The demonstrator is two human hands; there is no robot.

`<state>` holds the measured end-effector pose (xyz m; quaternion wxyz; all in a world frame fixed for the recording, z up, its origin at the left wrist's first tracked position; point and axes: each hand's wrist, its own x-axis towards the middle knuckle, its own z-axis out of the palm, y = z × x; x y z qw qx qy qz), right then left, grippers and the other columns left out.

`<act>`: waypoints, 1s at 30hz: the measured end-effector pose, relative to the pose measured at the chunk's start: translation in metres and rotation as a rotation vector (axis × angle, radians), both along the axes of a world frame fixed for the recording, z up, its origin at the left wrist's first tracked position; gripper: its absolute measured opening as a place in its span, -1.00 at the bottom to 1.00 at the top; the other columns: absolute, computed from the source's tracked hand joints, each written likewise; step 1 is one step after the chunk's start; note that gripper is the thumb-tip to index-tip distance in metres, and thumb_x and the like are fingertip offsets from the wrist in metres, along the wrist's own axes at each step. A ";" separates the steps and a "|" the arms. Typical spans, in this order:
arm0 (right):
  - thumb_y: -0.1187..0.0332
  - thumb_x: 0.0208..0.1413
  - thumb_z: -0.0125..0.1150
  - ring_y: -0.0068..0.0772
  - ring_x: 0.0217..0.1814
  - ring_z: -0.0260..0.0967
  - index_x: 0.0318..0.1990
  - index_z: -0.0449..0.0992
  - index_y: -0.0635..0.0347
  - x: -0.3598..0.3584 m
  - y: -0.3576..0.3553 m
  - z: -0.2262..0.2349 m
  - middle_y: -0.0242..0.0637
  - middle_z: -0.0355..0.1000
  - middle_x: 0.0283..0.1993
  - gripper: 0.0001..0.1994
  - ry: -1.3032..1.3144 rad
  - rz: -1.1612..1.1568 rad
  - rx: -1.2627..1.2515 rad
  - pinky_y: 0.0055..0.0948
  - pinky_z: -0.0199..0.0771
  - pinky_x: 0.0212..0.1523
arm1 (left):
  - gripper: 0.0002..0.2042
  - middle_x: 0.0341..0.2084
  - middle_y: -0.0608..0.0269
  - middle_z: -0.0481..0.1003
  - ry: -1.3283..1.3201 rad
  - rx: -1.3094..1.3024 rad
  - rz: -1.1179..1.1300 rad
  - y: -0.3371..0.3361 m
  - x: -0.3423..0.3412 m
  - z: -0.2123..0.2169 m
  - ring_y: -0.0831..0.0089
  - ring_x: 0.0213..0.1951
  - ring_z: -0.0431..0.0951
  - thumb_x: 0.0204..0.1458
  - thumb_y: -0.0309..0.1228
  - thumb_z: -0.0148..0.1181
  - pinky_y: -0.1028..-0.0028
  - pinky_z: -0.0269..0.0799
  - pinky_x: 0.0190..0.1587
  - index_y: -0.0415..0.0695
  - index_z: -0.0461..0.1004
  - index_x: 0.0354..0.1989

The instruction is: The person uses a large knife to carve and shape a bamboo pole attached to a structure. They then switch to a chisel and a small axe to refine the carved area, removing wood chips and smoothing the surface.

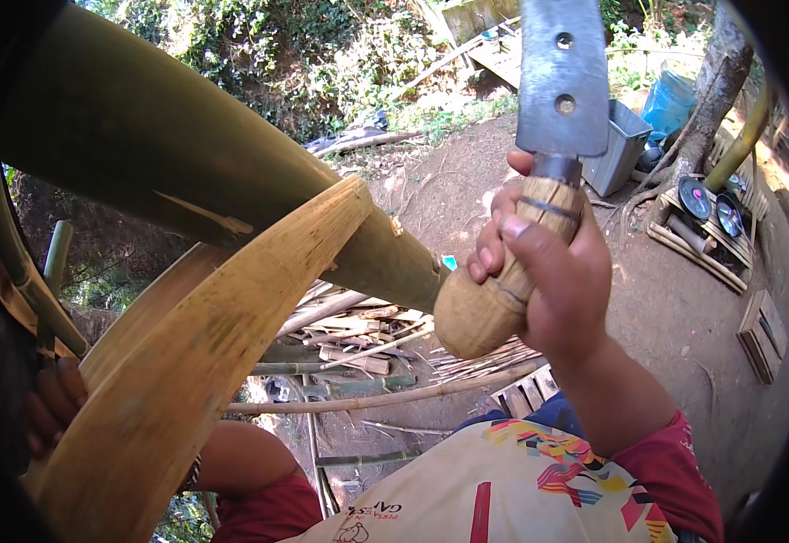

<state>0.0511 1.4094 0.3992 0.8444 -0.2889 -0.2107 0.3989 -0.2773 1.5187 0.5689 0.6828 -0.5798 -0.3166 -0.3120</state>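
My right hand [562, 271] is wrapped round the wooden handle of a machete [563, 77], held up in front of me. Its broad steel blade points away and has two holes; the top runs out of view. A wide split bamboo piece [200, 348] slants from the lower left up to a thick bamboo pole [191, 136], its tapered end against the pole. In shadow at the left, the fingers of my left hand [55, 403] curl at the split piece's edge. Much of that hand is hidden.
Bamboo offcuts and sticks [367, 335] lie on the ground below the pole. At the right are a grey bin [616, 149], a tree trunk [716, 90] and a low slatted stand [702, 235] holding dark round things. More bamboo poles [55, 262] stand at the left.
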 end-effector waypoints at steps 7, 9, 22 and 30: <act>0.53 0.03 0.13 -0.47 -0.43 0.39 0.07 0.20 0.30 -0.036 0.012 -0.047 -0.26 0.32 -0.35 -0.58 0.155 0.509 -0.366 -0.36 0.49 -0.41 | -0.55 -0.18 0.03 0.40 -0.067 -0.054 -0.070 0.002 0.006 0.002 0.26 -0.06 0.42 0.25 -0.16 -0.43 0.23 0.29 0.10 -0.27 0.27 0.00; 0.48 0.04 0.15 -0.49 -0.41 0.39 0.07 0.18 0.27 -0.019 0.010 -0.025 -0.27 0.34 -0.30 -0.56 0.076 0.434 -0.319 -0.40 0.47 -0.37 | -0.55 -0.19 0.02 0.40 -0.078 -0.072 -0.071 0.002 0.005 0.001 0.25 -0.06 0.41 0.25 -0.17 -0.45 0.23 0.28 0.11 -0.28 0.26 0.00; 0.55 0.06 0.09 -0.46 -0.49 0.37 0.14 0.18 0.27 -0.015 0.011 -0.019 -0.29 0.31 -0.41 -0.55 0.122 0.392 -0.296 -0.38 0.50 -0.42 | -0.58 -0.09 -0.11 0.53 0.241 -0.031 0.471 -0.015 -0.022 0.024 0.10 -0.11 0.59 0.29 -0.28 -0.16 0.24 0.53 -0.03 -0.47 0.34 0.04; 0.48 0.03 0.17 -0.45 -0.38 0.43 0.08 0.20 0.29 -0.038 0.032 -0.052 -0.28 0.35 -0.35 -0.56 -0.115 0.546 -0.446 -0.35 0.50 -0.34 | -0.54 -0.06 -0.23 0.49 0.078 -0.018 0.135 -0.001 -0.001 0.009 -0.04 -0.10 0.57 0.28 -0.26 -0.26 0.16 0.52 -0.01 -0.50 0.31 0.04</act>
